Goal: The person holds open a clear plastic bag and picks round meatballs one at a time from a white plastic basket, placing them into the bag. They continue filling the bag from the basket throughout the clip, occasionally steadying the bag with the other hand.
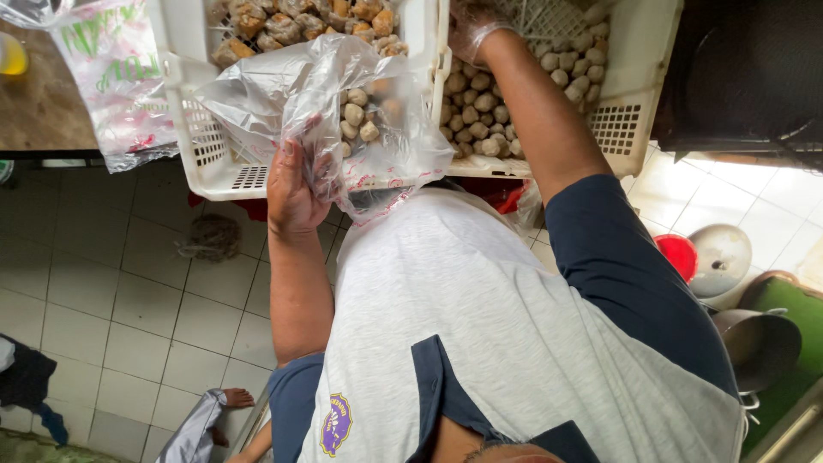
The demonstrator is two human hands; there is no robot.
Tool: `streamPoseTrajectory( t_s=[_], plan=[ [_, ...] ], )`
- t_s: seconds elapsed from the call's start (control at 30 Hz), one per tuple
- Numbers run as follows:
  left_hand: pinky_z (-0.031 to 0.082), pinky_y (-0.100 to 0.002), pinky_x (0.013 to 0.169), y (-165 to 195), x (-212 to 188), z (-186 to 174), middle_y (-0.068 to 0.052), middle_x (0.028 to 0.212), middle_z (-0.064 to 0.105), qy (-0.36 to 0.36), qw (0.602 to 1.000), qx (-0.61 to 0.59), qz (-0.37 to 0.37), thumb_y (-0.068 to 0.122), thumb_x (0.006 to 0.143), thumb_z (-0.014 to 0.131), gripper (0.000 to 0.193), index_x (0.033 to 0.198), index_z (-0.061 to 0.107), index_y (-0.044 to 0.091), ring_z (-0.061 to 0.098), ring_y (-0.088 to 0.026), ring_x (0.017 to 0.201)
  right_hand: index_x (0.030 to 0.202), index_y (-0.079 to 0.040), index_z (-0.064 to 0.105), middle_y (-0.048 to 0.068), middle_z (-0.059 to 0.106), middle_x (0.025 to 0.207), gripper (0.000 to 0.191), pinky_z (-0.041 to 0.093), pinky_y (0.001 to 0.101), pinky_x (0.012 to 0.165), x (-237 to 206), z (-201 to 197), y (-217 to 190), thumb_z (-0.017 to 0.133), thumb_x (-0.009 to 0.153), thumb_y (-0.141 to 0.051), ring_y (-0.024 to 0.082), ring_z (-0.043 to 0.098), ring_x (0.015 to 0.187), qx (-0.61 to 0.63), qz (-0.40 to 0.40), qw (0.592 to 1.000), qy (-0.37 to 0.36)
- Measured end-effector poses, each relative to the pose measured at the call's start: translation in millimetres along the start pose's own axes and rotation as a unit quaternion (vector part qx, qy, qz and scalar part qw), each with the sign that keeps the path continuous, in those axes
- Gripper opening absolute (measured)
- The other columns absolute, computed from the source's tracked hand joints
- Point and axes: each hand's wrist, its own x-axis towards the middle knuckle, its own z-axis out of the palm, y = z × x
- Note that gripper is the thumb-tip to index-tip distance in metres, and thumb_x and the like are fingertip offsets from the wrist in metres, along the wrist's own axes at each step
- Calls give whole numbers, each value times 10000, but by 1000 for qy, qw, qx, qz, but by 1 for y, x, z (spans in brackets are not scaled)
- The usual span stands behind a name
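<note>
We are looking down over our own chest, in a grey shirt [480, 326] with dark blue sleeves, at two white plastic crates. Our left hand [291, 193] is gripping the gathered edge of a clear plastic bag [343, 111], fingers closed around the crumpled film, holding it open just in front of the left crate [193, 129]. Through the bag we are seeing a few pale round meatballs [358, 120], sitting just above and to the right of that hand. Our right hand [474, 30], wearing a thin clear glove, is reaching into the right crate [634, 77], at the top of the heap of meatballs [480, 107] filling it. We cannot tell whether its fingers are closed on anything, because the hand is partly cut off by the top edge and blurred by the glove.

The left crate is also holding browner, rougher pieces [291, 21], only partly in view. Another printed plastic bag [111, 69] is hanging over a wooden counter [39, 103] on the left. Below lies a white tiled floor [111, 300], where another person's bare foot [236, 397] is showing near the bottom edge. To the right we are seeing metal pots [759, 343] and a red lid [677, 255], partly hidden.
</note>
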Motion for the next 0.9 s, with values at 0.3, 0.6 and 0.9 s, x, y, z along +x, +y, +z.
streamPoseTrajectory(
  t_s=[0.3,0.6,0.9],
  plan=[
    [412,-272,567,4,-1,2,-64,951,613,-11,1000,4,4,383,1124,536,517,1492,497,22,516,-119,696,1368,-119,599,186,641,1295,358,488,533,985,-61,-21,67,534,1081,-322,392,615,1127,8,67,990,-124],
    [355,-254,551,10,-3,5,-27,875,526,-22,1000,-10,-17,401,1130,526,507,1489,512,44,415,-84,631,1248,-3,619,74,653,961,151,525,276,569,-142,-49,32,624,1119,-80,119,550,684,470,-53,881,3],
    [410,-257,612,5,-1,0,-56,1000,594,6,1000,-8,-11,373,1128,513,500,1476,502,15,504,-102,731,1383,71,537,240,661,1229,394,658,349,889,-143,-36,-105,664,1048,-92,289,724,1081,333,-353,857,171]
  ],
)
